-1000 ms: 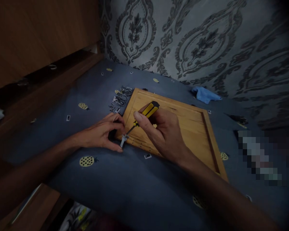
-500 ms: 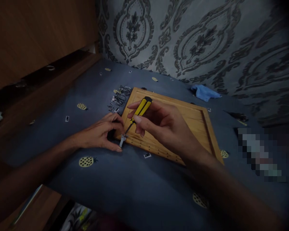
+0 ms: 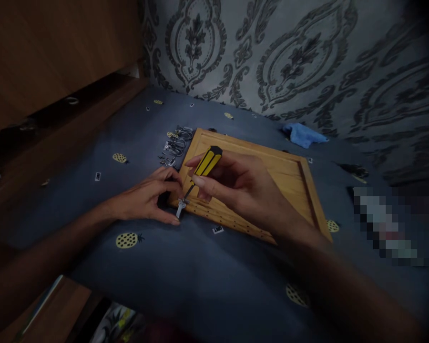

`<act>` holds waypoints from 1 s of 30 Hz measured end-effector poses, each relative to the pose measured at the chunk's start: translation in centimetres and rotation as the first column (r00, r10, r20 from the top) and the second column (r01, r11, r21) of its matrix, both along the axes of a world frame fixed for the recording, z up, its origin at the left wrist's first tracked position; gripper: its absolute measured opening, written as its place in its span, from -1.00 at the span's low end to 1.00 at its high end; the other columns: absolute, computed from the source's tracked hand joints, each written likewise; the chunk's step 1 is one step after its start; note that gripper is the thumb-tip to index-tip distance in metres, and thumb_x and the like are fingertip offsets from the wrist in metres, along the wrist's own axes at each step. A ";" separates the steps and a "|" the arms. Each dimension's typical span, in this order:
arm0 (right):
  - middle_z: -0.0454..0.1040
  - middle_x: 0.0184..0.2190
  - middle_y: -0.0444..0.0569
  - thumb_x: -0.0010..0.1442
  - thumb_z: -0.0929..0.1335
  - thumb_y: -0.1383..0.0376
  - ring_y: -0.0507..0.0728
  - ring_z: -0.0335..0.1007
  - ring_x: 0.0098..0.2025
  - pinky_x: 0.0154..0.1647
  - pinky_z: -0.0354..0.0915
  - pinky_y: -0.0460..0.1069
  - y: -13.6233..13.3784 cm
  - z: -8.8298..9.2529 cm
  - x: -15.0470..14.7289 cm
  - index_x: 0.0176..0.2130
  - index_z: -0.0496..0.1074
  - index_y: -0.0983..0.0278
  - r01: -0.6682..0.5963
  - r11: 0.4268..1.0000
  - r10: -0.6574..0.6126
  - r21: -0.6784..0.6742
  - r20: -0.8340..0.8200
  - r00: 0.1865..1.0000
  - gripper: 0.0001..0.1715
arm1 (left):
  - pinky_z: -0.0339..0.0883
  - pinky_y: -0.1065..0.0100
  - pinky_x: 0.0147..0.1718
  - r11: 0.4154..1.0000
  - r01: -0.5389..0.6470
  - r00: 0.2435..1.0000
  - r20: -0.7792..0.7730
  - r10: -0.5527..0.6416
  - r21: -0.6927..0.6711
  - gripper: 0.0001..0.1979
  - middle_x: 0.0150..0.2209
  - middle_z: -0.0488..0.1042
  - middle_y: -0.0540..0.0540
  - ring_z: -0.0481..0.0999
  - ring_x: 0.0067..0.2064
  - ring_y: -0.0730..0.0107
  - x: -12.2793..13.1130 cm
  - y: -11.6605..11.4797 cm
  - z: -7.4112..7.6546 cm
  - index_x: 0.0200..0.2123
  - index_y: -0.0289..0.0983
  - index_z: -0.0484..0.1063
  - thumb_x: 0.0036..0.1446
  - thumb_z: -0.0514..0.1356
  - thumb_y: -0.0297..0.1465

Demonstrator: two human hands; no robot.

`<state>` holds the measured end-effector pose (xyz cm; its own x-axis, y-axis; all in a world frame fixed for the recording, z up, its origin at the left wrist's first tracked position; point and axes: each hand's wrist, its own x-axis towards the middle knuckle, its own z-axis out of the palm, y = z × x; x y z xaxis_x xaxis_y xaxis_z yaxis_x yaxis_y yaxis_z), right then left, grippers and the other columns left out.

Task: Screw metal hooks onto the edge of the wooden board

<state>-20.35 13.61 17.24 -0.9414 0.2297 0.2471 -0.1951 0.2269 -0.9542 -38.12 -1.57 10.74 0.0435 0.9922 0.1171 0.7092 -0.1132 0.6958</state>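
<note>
A wooden panel (image 3: pixel 289 178) with a raised frame lies flat on dark blue cloth, a row of small holes along its near edge. At its near left corner is a small silver metal bracket (image 3: pixel 180 208). My left hand (image 3: pixel 145 197) curves around this bracket, fingertips at its upper end and thumb at its lower end. Over the panel, my right hand (image 3: pixel 236 183) is closed on a screwdriver (image 3: pixel 207 164) with a yellow and black handle. The screwdriver stands tilted, its shaft reaching down to the bracket; the exact contact at the tip is too small to make out.
Several metal hooks (image 3: pixel 178 143) and small screws (image 3: pixel 166 159) lie beyond the panel's left corner. A blue cloth (image 3: pixel 303 135) rests near the patterned wall. Farther right are a dark object (image 3: pixel 353 170) and a blurred-out item (image 3: pixel 386 228). Wooden furniture (image 3: pixel 64 47) borders the left.
The screwdriver handle has turned slightly in my right hand, and its fingers have shifted a little. My left hand stays at the bracket. The whole view has moved slightly.
</note>
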 end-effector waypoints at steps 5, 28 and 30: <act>0.53 -0.44 -0.20 0.24 0.56 0.09 -0.03 0.46 -0.50 -0.47 0.43 -0.11 -0.4 -0.3 0.0 -0.25 0.52 0.25 0.050 0.999 -0.049 0.004 -0.088 0.995 -0.69 | 0.28 0.06 0.21 1.000 -0.006 1.000 -0.002 0.006 0.002 -0.55 0.08 0.39 -0.11 0.33 0.20 0.01 0.0 0.0 -0.1 -0.14 -0.18 0.56 0.07 0.48 -0.01; 0.47 -0.48 -0.16 0.29 0.51 0.02 0.04 0.44 -0.47 -0.47 0.37 -0.03 -0.1 -2.8 1.1 -0.24 0.46 0.23 0.273 0.943 -0.257 0.187 -0.108 0.960 -0.64 | 0.30 0.12 0.18 1.000 0.005 1.000 0.008 -0.005 -0.005 -0.57 0.06 0.41 -0.10 0.36 0.17 0.06 -0.1 -0.1 0.1 -0.13 -0.19 0.56 0.08 0.50 -0.06; 0.46 -0.48 -0.17 0.31 0.50 0.06 0.04 0.42 -0.47 -0.47 0.36 -0.03 -0.1 -2.8 1.1 -0.25 0.45 0.23 0.274 0.938 -0.254 0.213 -0.116 0.960 -0.68 | 0.29 0.11 0.18 1.000 0.003 1.000 0.007 -0.003 -0.010 -0.57 0.07 0.41 -0.11 0.36 0.17 0.05 -0.1 -0.1 0.1 -0.13 -0.19 0.56 0.07 0.50 -0.05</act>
